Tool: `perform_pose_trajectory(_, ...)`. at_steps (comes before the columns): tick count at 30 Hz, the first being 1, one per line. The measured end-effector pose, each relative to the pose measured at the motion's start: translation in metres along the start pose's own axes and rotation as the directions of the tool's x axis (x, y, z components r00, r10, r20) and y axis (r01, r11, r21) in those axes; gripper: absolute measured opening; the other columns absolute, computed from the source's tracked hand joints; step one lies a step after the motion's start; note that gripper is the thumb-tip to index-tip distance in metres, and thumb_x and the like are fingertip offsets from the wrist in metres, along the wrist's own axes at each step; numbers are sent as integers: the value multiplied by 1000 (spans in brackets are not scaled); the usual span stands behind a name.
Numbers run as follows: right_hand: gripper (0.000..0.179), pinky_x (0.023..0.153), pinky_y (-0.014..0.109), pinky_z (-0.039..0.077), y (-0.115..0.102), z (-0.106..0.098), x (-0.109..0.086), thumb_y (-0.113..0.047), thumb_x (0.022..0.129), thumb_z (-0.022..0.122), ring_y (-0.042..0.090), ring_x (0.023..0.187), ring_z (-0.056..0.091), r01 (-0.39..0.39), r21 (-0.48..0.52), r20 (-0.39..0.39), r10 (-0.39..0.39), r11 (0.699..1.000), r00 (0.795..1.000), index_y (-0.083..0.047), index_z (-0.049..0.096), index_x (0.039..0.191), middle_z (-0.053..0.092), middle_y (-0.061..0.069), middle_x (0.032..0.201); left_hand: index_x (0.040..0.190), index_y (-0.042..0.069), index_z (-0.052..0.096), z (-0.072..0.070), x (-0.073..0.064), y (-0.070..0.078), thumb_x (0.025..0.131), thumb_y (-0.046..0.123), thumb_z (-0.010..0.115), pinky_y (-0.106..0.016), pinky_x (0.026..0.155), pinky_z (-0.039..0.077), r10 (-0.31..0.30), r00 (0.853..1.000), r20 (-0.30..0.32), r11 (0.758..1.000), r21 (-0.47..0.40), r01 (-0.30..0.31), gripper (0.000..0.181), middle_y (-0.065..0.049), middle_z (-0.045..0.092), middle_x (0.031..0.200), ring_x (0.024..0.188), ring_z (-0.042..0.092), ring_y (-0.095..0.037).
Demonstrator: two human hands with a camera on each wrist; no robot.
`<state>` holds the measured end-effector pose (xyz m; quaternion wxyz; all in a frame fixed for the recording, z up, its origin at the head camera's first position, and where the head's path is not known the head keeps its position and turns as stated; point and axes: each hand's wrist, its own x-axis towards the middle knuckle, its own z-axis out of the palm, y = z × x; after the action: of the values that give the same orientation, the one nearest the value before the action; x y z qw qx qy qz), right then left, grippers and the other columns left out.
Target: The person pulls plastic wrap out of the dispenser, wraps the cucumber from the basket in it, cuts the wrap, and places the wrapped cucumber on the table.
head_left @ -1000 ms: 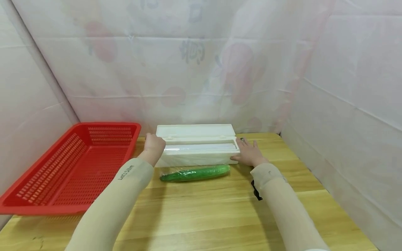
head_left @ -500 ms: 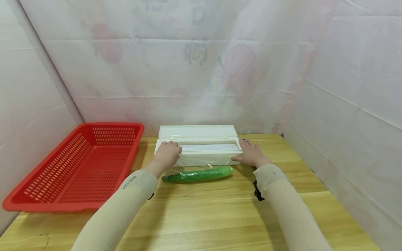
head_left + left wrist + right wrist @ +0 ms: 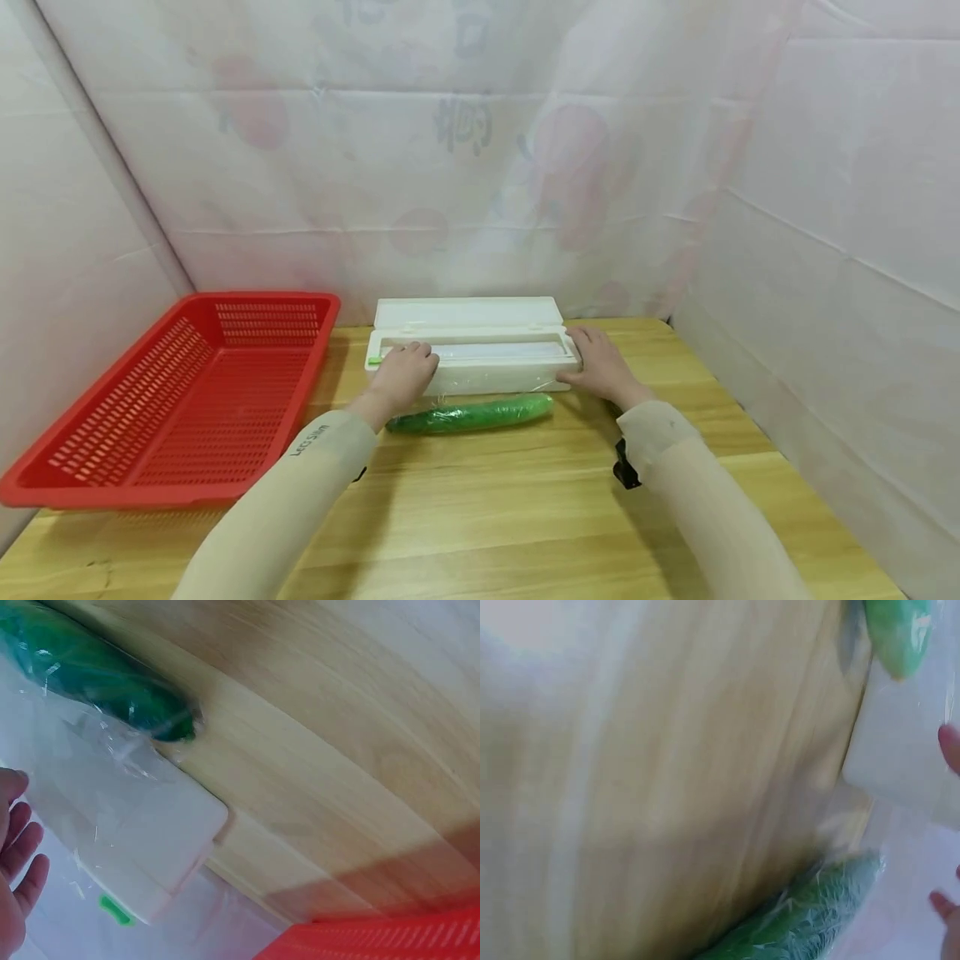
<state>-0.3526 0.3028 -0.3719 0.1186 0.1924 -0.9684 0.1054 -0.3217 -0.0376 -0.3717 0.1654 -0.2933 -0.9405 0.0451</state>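
Note:
A white cling film dispenser box (image 3: 487,381) stands with its lid (image 3: 468,312) raised, a roll (image 3: 502,351) inside. Before it lies a green cucumber (image 3: 472,416) under clear film, which reaches over the box front in the left wrist view. My left hand (image 3: 405,377) is over the box's front edge, left of its middle, fingers loosely bent. A green slider tab (image 3: 116,909) shows at the box's left end. My right hand (image 3: 603,367) is at the right end, thumb by the front face and fingers extended beside the corner.
A red perforated plastic basket (image 3: 318,367) stands on the wooden table (image 3: 480,517) at the left. The right wrist view shows another green, film-wrapped vegetable (image 3: 802,919) near the right arm. A pale printed curtain (image 3: 480,192) hangs close behind the box.
My left hand has moved right from the box's left end onto its front edge, and the green tab has come into view. My right hand has shifted slightly right at the other end.

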Motion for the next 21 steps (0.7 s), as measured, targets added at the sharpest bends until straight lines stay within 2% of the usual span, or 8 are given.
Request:
perform_pose_trajectory(2, 44, 90, 52, 42, -2, -2, -2, -22, 79, 74, 38, 108, 49, 38, 56, -68, -34, 998, 997, -1, 56, 114, 54, 21, 115, 89, 8, 56, -1, 1, 1, 91, 11, 56, -35, 74, 46, -38, 999, -26, 997, -68, 36, 4, -5, 60, 87, 86, 58, -22)
perform_pose_trajectory(4, 23, 80, 46, 47, -6, -3, -5, -14, 80, 72, 31, 93, 54, 70, 95, -95, -61, 993, 994, -3, 61, 97, 59, 16, 100, 89, 9, 54, -2, 1, 1, 94, 15, 52, -36, 74, 46, -80, 996, -44, 988, -134, 74, 9, -4, 62, 82, 82, 60, -22)
perform_pose_trajectory(6, 14, 75, 43, 48, -11, -4, -7, -10, 82, 69, 28, 86, 56, 76, 127, -96, -64, 989, 993, -5, 63, 93, 62, 12, 95, 90, 9, 53, -4, 0, 2, 95, 16, 50, -36, 72, 44, -105, 993, -52, 979, -179, 94, 9, -4, 62, 76, 77, 61, -21)
perform_pose_trajectory(9, 33, 84, 48, 48, -21, -6, -7, -11, 81, 69, 33, 98, 57, 110, 90, -59, -105, 990, 993, -2, 61, 112, 61, 15, 109, 93, 8, 52, -6, -2, 2, 95, 16, 50, -35, 69, 44, -114, 992, -55, 972, -212, 100, 9, -4, 62, 69, 66, 60, -19)
perform_pose_trajectory(12, 54, 95, 53, 43, -32, -6, -3, -18, 79, 73, 37, 115, 50, 196, -50, -20, -197, 979, 980, -2, 53, 127, 53, 17, 126, 95, 7, 50, -7, -5, 2, 96, 15, 47, -35, 65, 44, -101, 994, -43, 960, -267, 86, 8, -1, 57, 63, 57, 53, -15)
perform_pose_trajectory(14, 50, 98, 52, 41, -39, -5, 0, -19, 78, 75, 35, 117, 48, 268, -140, -16, -273, 953, 962, -3, 57, 122, 53, 17, 126, 98, 6, 49, -7, -6, 2, 96, 14, 45, -35, 68, 47, -76, 997, -13, 946, -317, 68, 9, 1, 54, 60, 53, 49, -13)
perform_pose_trajectory(18, 12, 82, 44, 48, -46, -3, 4, -10, 78, 74, 28, 97, 55, 356, -248, -97, -389, 901, 916, -9, 65, 86, 61, 10, 101, 114, 6, 48, -6, -8, 6, 91, 28, 53, -38, 87, 45, -40, 990, 133, 921, -378, 88, 32, 6, 55, 67, 63, 52, -10)
perform_pose_trajectory(21, 17, 79, 40, 48, -47, -3, 7, -8, 77, 75, 26, 95, 56, 364, -297, -82, -404, 883, 911, -7, 64, 90, 62, 8, 97, 128, 6, 45, -2, -9, 11, 83, 37, 67, -36, 89, 44, -23, 980, 198, 932, -351, 92, 59, 7, 57, 74, 73, 56, -10)
